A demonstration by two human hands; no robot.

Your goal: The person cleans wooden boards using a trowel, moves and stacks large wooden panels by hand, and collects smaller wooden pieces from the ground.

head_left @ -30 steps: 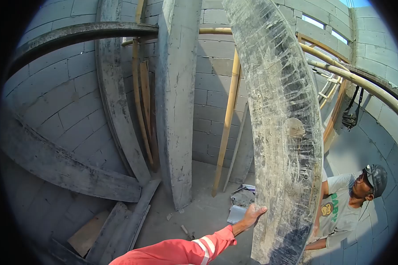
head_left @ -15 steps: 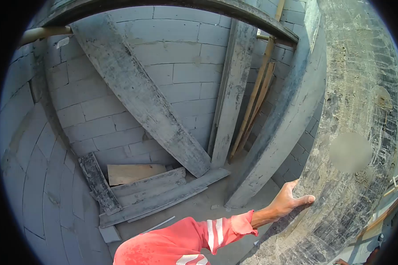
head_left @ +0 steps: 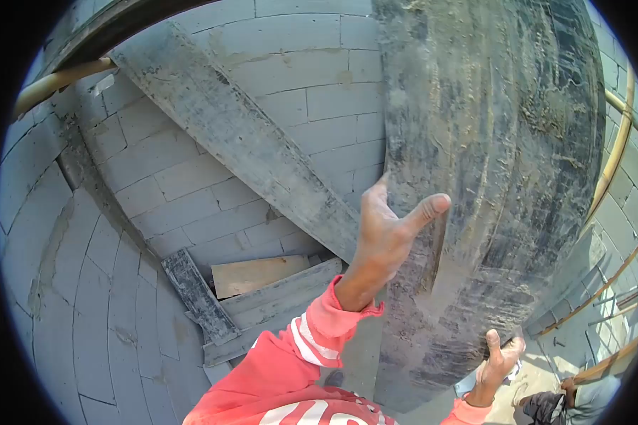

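Observation:
A wide, dark board (head_left: 489,163) crusted with dried cement stands upright close before me and runs past the top of the view. My left hand (head_left: 386,234) grips its left edge, thumb across the front face and fingers mostly hidden behind. Lower down, my right hand (head_left: 500,365) holds the board near its bottom right edge, with the thumb raised and the other fingers largely out of sight. Both arms wear red sleeves, the left one with white stripes.
A long grey plank (head_left: 241,142) leans diagonally against the block wall (head_left: 283,78). Shorter boards (head_left: 276,297) lie in the corner below. At left a bamboo pole (head_left: 64,81) juts out. Another person (head_left: 581,404) is at the lower right, near more poles (head_left: 620,149).
The board has shifted left and turned its broad face toward me, covering the planks behind. My left hand has moved up and left with it. My right hand has come into view.

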